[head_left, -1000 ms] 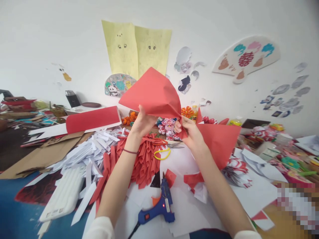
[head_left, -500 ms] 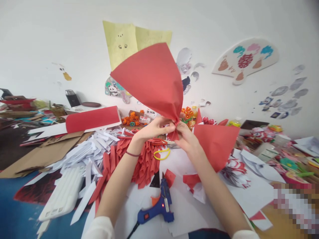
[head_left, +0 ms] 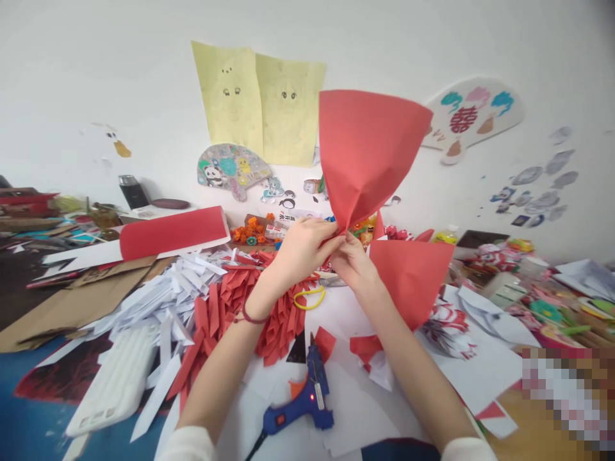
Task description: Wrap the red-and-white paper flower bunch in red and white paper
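A red paper fan shape [head_left: 369, 147] stands upright, gathered to a narrow pinch at its bottom. My left hand [head_left: 305, 250] grips that pinch from the left. From the right, my right hand [head_left: 353, 259] has its fingers closed on the same gathered end. The fingers hide most of the lower tip. Below my hands lie a yellow loop [head_left: 309, 298] and a blue glue gun [head_left: 300, 400] with a small red light. A second red paper piece [head_left: 408, 275] is beside my right wrist.
Red paper strips [head_left: 240, 301] and white strips [head_left: 177, 291] are heaped at the left, near a white power strip [head_left: 115, 384]. A red roll [head_left: 175, 234] lies behind them. Red-white paper flowers [head_left: 449, 326] are at the right.
The wide top of the red paper has swung from the left to the right. My left hand has turned over the pinch. The view has shifted slightly.
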{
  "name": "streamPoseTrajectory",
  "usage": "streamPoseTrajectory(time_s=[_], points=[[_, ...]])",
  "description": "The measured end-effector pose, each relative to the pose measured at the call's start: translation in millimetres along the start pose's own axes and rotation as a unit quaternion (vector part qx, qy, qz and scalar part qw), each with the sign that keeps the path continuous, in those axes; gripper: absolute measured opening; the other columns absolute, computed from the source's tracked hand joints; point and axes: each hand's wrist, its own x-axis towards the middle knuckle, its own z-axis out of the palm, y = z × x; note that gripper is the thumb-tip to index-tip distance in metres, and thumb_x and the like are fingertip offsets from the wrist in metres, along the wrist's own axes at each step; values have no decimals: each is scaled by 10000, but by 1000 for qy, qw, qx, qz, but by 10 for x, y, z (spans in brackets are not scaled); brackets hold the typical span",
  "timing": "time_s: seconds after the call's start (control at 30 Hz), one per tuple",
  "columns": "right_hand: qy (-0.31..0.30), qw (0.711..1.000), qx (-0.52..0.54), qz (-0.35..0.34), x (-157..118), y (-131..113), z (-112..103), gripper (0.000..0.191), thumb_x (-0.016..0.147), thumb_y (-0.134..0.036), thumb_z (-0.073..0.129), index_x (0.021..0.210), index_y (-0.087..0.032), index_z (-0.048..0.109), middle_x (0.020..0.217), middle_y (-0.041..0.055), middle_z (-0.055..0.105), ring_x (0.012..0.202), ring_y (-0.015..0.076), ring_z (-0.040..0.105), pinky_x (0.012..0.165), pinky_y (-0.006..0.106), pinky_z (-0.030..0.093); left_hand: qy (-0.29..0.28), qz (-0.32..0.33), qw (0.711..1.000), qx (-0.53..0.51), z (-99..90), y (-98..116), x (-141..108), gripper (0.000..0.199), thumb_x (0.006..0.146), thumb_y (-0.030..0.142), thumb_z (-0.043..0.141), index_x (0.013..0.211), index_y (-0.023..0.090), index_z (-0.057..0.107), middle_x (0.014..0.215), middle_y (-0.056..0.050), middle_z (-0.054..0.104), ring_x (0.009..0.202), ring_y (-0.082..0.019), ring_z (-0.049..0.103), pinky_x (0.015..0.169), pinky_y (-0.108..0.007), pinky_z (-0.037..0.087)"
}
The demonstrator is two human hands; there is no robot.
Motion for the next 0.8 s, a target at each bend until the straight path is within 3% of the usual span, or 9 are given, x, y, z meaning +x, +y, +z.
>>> streamPoseTrajectory(time_s=[0.1,0.27,0.47,0.57,0.63,0.7,0.8], points=[[8,1000,9,-20,-5,-33,-13,183,621,-127,813,738,-184,684,792,-6,702,770,108,644,793,215,543,36,15,995,91,79,54,-19,312,1012,270,414,755,185,569,720,-22,655,718,-162,591,746,-320,367],[37,995,-56,-67,-31,-121,-50,258,626,-266,893,805,-168,735,815,17,730,736,108,664,719,204,549,95,-13,983,155,224,28,-61,371,1025,268,366,735,191,584,667,-34,658,640,-158,588,660,-312,344],[68,964,-217,-141,-200,-222,107,404,706,-388,843,1023,-155,752,1030,86,750,929,230,712,910,388,569,133,-33,969,207,316,-28,-86,307,1011,226,380,874,178,651,676,-63,690,665,-185,626,641,-336,334],[51,948,-271,-161,-267,-250,182,410,728,-429,816,1030,-160,753,1083,73,736,1050,246,677,992,375,524,126,-42,972,195,325,-19,-90,302,1012,224,382,976,166,676,791,-89,741,750,-204,666,678,-346,359],[37,935,-303,-180,-273,-261,182,348,768,-458,776,941,-157,749,981,48,736,957,215,675,930,326,530,119,-42,977,171,323,0,-90,301,1017,252,395,1077,170,679,945,-95,768,823,-211,684,714,-349,381],[42,914,-349,-201,-256,-267,145,341,805,-487,732,778,-148,702,784,15,682,764,161,624,767,266,518,108,-47,983,139,320,27,-88,313,1018,277,405,1162,183,667,1088,-87,760,884,-213,691,741,-347,403],[75,880,-413,-224,-219,-276,70,442,824,-523,693,624,-146,578,602,-21,519,603,110,472,596,233,404,73,-63,991,88,312,68,-80,332,1011,278,407,1211,191,658,1195,-85,730,942,-217,689,765,-335,438]])
